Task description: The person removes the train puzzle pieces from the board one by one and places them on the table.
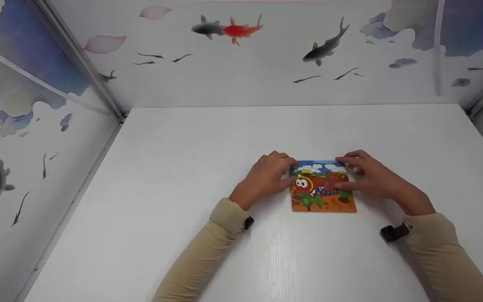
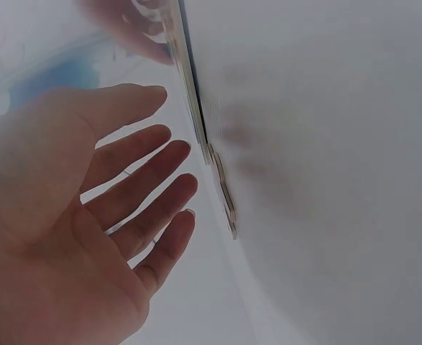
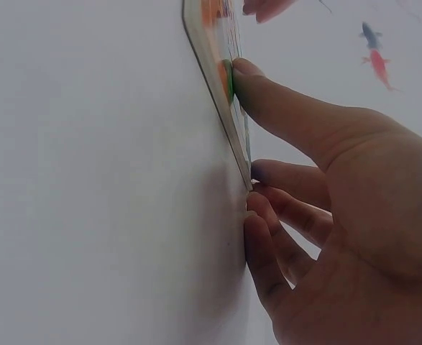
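A square cartoon picture board [image 1: 321, 201], likely a puzzle, lies face up on the white table, showing a big-eyed figure under a blue sky. My left hand [image 1: 266, 178] is at its left side, thumb and forefinger near the edge. In the left wrist view, the fingers of that hand [image 2: 117, 194] are spread and relaxed beside the board's thin, stepped edge [image 2: 196, 115]. From the right, my right hand [image 1: 373, 178] rests its thumb on the picture and its forefinger at the far right corner. In the right wrist view, its other fingertips [image 3: 259, 233] touch down just past the corner.
The white tabletop [image 1: 183, 167] extends around the board. A back wall [image 1: 266, 71] with painted fish and a similar left wall [image 1: 48, 138] border it. Dark bands [image 1: 394, 232] sit at both sleeve cuffs.
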### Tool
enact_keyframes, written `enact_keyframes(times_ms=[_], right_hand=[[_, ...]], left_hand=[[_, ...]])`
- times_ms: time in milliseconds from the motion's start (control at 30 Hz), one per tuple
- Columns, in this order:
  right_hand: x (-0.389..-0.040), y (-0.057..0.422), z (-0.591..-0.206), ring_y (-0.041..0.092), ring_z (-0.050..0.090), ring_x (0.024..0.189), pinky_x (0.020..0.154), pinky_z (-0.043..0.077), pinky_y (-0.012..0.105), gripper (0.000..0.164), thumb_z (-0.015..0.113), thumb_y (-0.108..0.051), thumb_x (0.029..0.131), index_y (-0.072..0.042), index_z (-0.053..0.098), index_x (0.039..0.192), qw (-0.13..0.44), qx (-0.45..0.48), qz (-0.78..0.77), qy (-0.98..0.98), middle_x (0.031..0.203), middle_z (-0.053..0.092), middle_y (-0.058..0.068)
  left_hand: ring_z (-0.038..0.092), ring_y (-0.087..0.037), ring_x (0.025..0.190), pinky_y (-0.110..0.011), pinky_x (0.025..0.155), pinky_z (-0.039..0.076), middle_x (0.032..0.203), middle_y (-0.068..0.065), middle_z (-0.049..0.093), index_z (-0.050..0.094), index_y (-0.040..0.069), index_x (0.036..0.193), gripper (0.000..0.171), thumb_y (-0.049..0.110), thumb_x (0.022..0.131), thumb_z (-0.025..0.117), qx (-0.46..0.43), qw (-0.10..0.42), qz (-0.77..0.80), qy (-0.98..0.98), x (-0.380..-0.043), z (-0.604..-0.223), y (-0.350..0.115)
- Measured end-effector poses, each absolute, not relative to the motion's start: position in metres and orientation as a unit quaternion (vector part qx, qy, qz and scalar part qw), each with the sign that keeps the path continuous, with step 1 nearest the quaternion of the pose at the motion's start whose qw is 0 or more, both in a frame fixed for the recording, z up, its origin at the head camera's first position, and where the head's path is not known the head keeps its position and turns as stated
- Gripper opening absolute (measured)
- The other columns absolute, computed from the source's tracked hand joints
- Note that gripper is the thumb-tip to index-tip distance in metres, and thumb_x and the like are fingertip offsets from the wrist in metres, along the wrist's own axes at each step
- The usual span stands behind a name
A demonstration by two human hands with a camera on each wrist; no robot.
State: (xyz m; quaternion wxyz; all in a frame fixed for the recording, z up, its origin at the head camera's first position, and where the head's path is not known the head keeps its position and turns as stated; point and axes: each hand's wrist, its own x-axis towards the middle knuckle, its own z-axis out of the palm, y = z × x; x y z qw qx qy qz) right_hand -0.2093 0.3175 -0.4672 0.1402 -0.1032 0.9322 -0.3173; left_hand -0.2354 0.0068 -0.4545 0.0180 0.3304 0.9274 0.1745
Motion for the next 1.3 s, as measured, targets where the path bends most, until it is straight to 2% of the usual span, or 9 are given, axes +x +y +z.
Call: enact_keyframes(times_ms=[433,767,1300], right_hand=[[-0.209,0.318,-0.468,0.045,0.048,0.14,0.118,0.045,0.067,0.086,0.083,-0.052,0.094,-0.01,0.051,0.161,0.13,-0.12,-0.314,0.933,0.161,0.04,0.022],[-0.21,0.317,-0.468,0.045,0.048,0.14,0.118,0.045,0.066,0.086,0.082,-0.055,0.093,-0.012,0.052,0.161,0.132,-0.114,-0.31,0.934,0.162,0.039,0.022],[-0.209,0.317,-0.468,0.046,0.049,0.14,0.116,0.046,0.067,0.084,0.083,-0.049,0.095,-0.009,0.051,0.161,0.125,-0.123,-0.307,0.935,0.16,0.04,0.023]], left_hand=[[0.065,-0.017,0.126,-0.035,0.113,0.053,0.134,-0.001,0.073,0.072,0.016,0.141,0.044,0.037,0.103,0.076,0.321,0.05,0.19,0.926,-0.238,-0.456,0.027],[0.065,-0.014,0.112,-0.03,0.103,0.057,0.119,-0.001,0.075,0.076,0.015,0.136,0.038,0.032,0.102,0.078,0.298,0.053,0.204,0.931,-0.239,-0.456,0.043],[0.063,-0.015,0.116,-0.031,0.104,0.057,0.124,0.0,0.072,0.071,0.017,0.138,0.041,0.036,0.103,0.076,0.269,0.078,0.194,0.94,-0.24,-0.454,0.053]])
